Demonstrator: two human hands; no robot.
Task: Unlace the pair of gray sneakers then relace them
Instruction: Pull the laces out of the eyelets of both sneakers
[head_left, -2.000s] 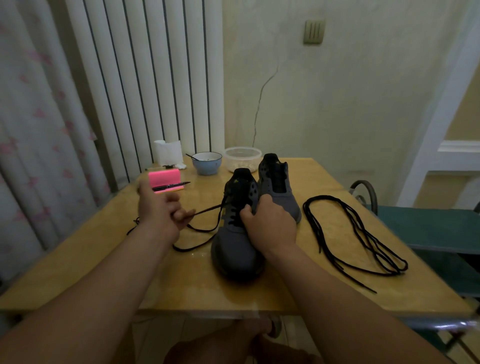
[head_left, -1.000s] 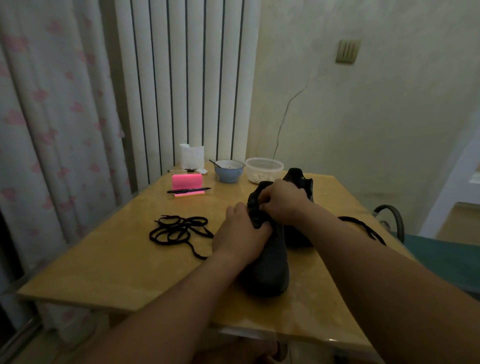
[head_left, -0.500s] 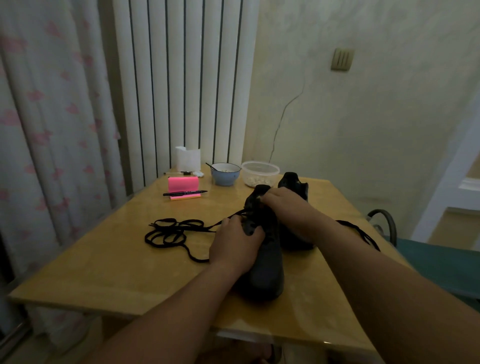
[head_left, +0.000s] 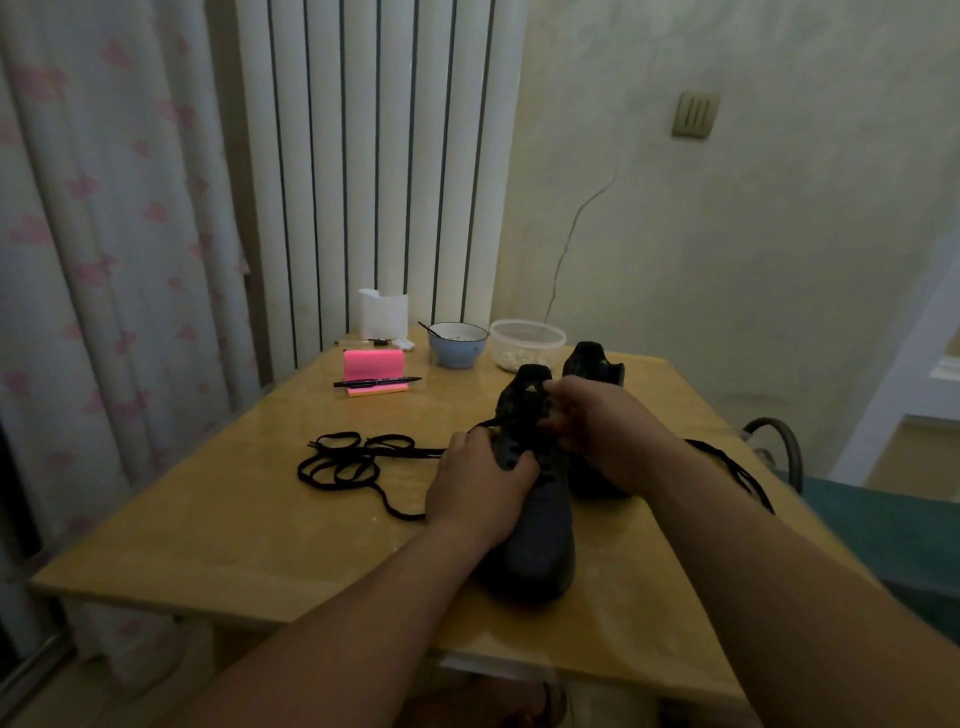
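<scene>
Midfoot of the near sneaker (head_left: 540, 525) clamped under the left hand (head_left: 478, 483), fingers curled round its side, pinning it to the wooden table (head_left: 234, 530) at the middle of the frame, toe toward the bottom edge. Far sneaker (head_left: 597, 364) just beside it, up and to the right. Right hand (head_left: 597, 421) up at the near sneaker's tongue and top eyelets, fingers curled in a pinch; hard to tell whether on tongue or on lace. Black lace (head_left: 353, 462) stretched from the upper eyelets leftward into a loose heap of loops at centre left. Second lace (head_left: 727, 467) lying past the right wrist, close to the table's right edge.

Probably the last of the unlacing on this shoe.

Possible trouble:
- Lace tip catching in an eyelet on a sideways pull, dragging the shoe into its neighbour, given a slack left-hand hold.
- Loops in the heap cinched into a knot by a careless tug.
- Second lace brushed off the edge by the right forearm.
- Pen (head_left: 376, 383) on the pink notepad (head_left: 373, 362), near enough to the heap to be swept by a whipping lace end.
</scene>
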